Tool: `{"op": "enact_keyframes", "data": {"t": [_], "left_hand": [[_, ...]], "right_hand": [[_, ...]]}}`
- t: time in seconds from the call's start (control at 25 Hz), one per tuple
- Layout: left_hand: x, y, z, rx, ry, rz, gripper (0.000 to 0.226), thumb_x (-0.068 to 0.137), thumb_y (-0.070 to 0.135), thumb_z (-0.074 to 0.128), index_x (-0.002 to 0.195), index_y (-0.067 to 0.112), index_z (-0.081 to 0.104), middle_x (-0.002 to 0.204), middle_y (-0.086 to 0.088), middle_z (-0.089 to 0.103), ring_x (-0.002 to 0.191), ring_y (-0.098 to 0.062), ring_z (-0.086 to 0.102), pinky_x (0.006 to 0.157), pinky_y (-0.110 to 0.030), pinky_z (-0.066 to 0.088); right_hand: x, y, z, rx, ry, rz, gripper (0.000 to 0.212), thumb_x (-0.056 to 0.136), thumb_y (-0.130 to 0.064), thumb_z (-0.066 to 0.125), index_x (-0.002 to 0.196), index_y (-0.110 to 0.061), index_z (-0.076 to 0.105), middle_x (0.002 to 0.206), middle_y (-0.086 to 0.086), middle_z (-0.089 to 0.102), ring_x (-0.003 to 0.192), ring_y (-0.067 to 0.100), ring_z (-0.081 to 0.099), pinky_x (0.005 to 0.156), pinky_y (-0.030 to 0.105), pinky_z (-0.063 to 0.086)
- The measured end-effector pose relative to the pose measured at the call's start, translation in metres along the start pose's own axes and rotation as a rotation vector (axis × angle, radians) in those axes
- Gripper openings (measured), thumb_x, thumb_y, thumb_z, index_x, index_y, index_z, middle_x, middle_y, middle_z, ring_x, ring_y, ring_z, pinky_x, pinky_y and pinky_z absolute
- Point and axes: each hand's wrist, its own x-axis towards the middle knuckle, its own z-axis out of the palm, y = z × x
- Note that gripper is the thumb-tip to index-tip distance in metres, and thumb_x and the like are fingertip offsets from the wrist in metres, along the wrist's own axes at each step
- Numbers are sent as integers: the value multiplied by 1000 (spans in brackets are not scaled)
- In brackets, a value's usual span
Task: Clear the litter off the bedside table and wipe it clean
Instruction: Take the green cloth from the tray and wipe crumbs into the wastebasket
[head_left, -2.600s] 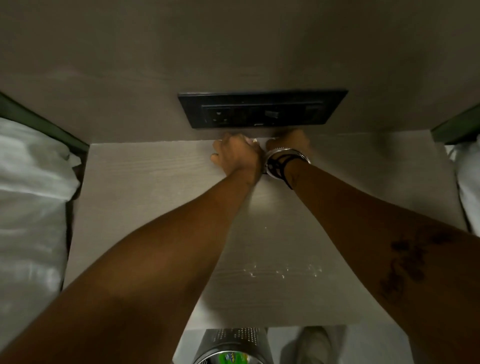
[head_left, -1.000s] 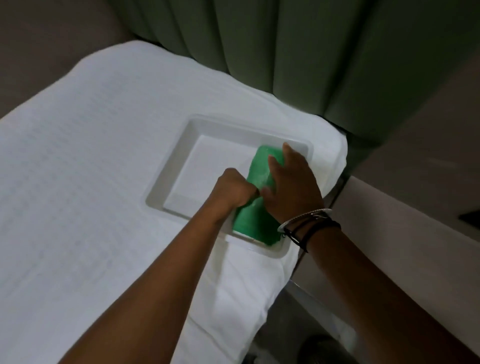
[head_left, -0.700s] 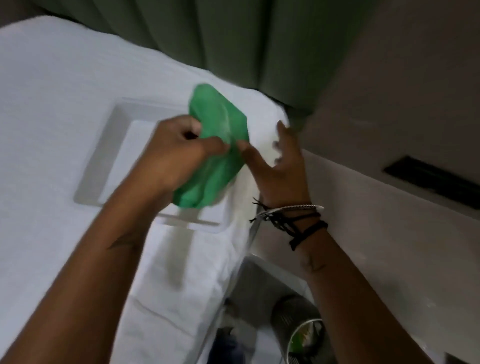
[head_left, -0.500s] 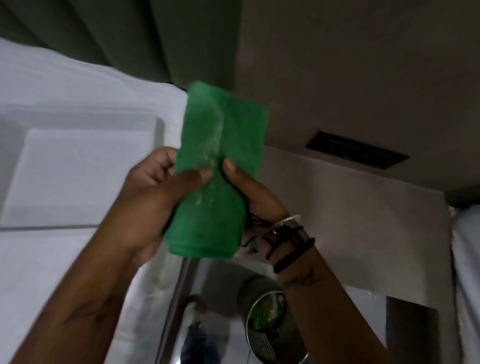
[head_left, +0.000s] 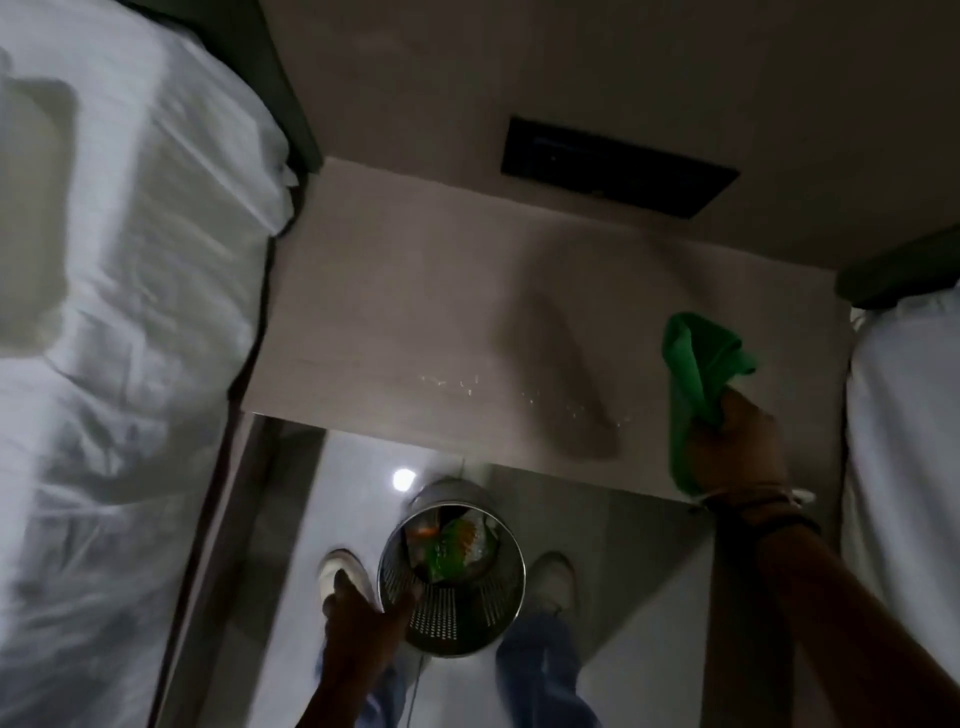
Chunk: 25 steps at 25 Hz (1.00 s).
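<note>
White bedding (head_left: 119, 322) flanks the counter (head_left: 415, 312) on the left, and more white bedding lies at the far right; a dark socket panel (head_left: 618, 171) sits on the wall behind.

Task item: the green cloth (head_left: 696, 374) is above the right part of the counter, near its front edge. Whether it touches the surface cannot be told. It is bunched, not flat. Its long axis runs near-to-far, with the loose folded end pointing away toward the wall and the gathered end in the grip.

Right hand (head_left: 732, 452): fingers clenched around the lower part of the cloth.

Left hand (head_left: 363, 623): fingers appear to close on the near rim of the metal bin (head_left: 457, 566); motion blur leaves the exact contact uncertain. The bin sits low in front of the counter, between the person's 2 shoes, and holds colourful wrappers (head_left: 452, 540).

Surface condition: no litter remains on the counter. Small white specks or droplets (head_left: 467, 384) lie near the front edge, centre.

Risks, as judged:
1. A bunched cloth gives a narrow contact patch, so strokes may streak or miss the far corners.
2. Sweeping toward the front edge could push the specks onto the floor unless the bin is under that edge.
3. A 1-handed rim grip on the perforated bin could let it tip and spill the wrappers.
4. Wiping near the wall could carry moisture to the socket panel.
</note>
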Motion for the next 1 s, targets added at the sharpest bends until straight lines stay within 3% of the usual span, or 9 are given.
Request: {"op": "enact_keyframes", "data": {"t": [0.08, 0.2, 0.24, 0.44, 0.56, 0.68, 0.76, 0.88, 1.0], "left_hand": [[20, -29, 31, -52, -112, -188, 98, 79, 41, 78, 150, -1, 24, 144, -33, 44, 126, -48, 52, 101, -50, 49], [33, -42, 54, -24, -106, -148, 23, 87, 13, 70, 105, 0, 62, 106, -27, 68, 97, -40, 68, 91, -48, 56], [33, -38, 55, 62, -86, -91, 6, 87, 9, 67, 86, 7, 61, 92, -17, 69, 87, -33, 68, 84, -42, 58], [37, 2, 53, -213, -36, 1, 13, 91, 11, 59, 82, 3, 63, 48, -1, 67, 36, -14, 66, 33, -22, 49], [41, 17, 62, -300, -98, -69, 22, 92, 15, 59, 83, -5, 64, 45, -10, 66, 36, -24, 66, 38, -30, 55], [38, 11, 73, -374, -137, -77, 27, 93, 15, 55, 77, -5, 63, 49, -18, 68, 45, -34, 68, 58, -50, 62], [41, 7, 74, -361, -138, -61, 28, 92, 17, 54, 81, -7, 65, 53, -21, 71, 48, -36, 69, 59, -50, 62], [44, 6, 67, -353, -127, -38, 27, 96, 20, 55, 97, -6, 64, 62, -22, 74, 45, -31, 69, 48, -37, 61], [45, 6, 56, -339, -130, 14, 30, 98, 24, 55, 105, -5, 61, 65, -21, 74, 43, -23, 66, 45, -31, 58]], "right_hand": [[30, 26, 14, -129, -46, 51, 25, 81, -3, 56, 106, -4, 57, 101, 30, 66, 89, 47, 61, 72, 43, 48], [55, 31, 60, -150, -87, 133, 30, 79, -16, 58, 107, -6, 58, 110, 26, 64, 97, 45, 60, 75, 41, 49], [57, 29, 78, -130, -72, 123, 35, 79, -16, 57, 112, -5, 57, 116, 26, 62, 104, 46, 57, 84, 44, 50], [38, -8, 150, -83, -56, 31, 68, 82, -17, 54, 141, 2, 27, 152, 26, 26, 140, 44, 20, 114, 58, 23], [1, -36, 184, -273, -142, -138, 66, 85, -20, 54, 142, -5, 26, 157, 24, 11, 142, 46, 8, 114, 61, 15], [-48, -56, 199, -321, -277, -326, 66, 75, -21, 62, 135, -15, 35, 157, 25, 6, 141, 49, 2, 113, 65, 10], [-83, -56, 202, -327, -392, -414, 66, 75, -30, 65, 134, -19, 37, 158, 22, 5, 142, 48, 1, 115, 64, 7], [-124, -52, 181, -216, -437, -505, 52, 85, -34, 46, 134, -19, 43, 157, 16, 20, 143, 41, 16, 114, 60, 23], [-91, -57, 148, 97, -310, -495, 55, 78, -18, 34, 128, -5, 52, 141, 21, 48, 131, 41, 43, 104, 57, 42]]}}
